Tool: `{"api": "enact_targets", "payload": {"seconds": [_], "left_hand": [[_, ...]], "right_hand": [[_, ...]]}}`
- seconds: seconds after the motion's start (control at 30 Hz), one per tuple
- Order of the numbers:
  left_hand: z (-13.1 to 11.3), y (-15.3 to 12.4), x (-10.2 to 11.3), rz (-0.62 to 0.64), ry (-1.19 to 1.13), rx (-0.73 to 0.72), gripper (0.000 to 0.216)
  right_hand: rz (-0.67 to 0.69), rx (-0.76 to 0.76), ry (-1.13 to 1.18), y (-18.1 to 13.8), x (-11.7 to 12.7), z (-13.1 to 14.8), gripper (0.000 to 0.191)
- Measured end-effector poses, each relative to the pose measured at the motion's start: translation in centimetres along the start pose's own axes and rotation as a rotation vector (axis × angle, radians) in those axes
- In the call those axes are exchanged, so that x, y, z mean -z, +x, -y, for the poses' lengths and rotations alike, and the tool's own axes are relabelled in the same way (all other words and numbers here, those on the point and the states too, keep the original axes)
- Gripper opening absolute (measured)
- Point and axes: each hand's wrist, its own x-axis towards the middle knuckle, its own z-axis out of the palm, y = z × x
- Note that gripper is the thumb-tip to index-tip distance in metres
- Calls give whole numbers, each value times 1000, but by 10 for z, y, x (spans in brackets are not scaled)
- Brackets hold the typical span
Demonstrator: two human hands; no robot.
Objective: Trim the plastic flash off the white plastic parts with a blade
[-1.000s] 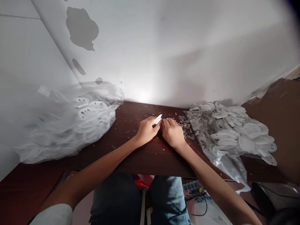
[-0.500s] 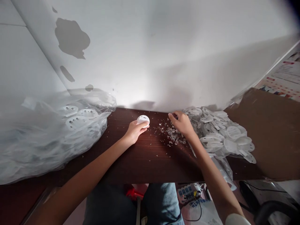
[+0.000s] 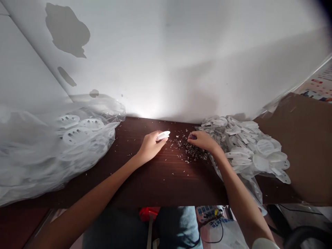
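My left hand [image 3: 150, 147] pinches a white disc [image 3: 163, 135] near the middle of the frame, thumb below and fingers above, tilted almost edge-on. My right hand [image 3: 204, 141] is curled just right of centre, at the pile of tiny bits [image 3: 195, 152] – whether anything sits between its fingertips, I cannot tell.

The disc looks thin and smooth, so a loose pinch or a sideways push could make it slip or turn in my fingers. The bits are so small that I could pick up two at once, or drop one among the strays scattered across the dark table [image 3: 155, 186]. My right wrist passes close to the plastic sheet [image 3: 252, 186] under the heap of white pieces [image 3: 267, 147] at the right; a snag there could drag pieces down or sweep bits toward the lower edge. At the left, the clear bag [image 3: 103, 147] gapes around more discs – a knock could spill them.
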Motion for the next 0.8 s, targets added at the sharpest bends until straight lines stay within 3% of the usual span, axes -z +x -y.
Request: {"api": "enact_targets", "payload": {"seconds": [0.17, 0.3, 0.5, 0.8], "left_hand": [[-4, -8, -6, 127, 197, -357, 30], [-2, -10, -7, 140, 280, -492, 34], [11, -15, -12, 154, 266, -552, 36], [12, -19, -16, 132, 245, -509, 34]], "right_hand": [[4, -9, 2, 2, -7, -3, 13], [-69, -15, 23, 1, -8, -3, 13], [-187, -10, 76, -2, -8, 6, 11], [-157, 57, 120, -5, -17, 18, 9]]}}
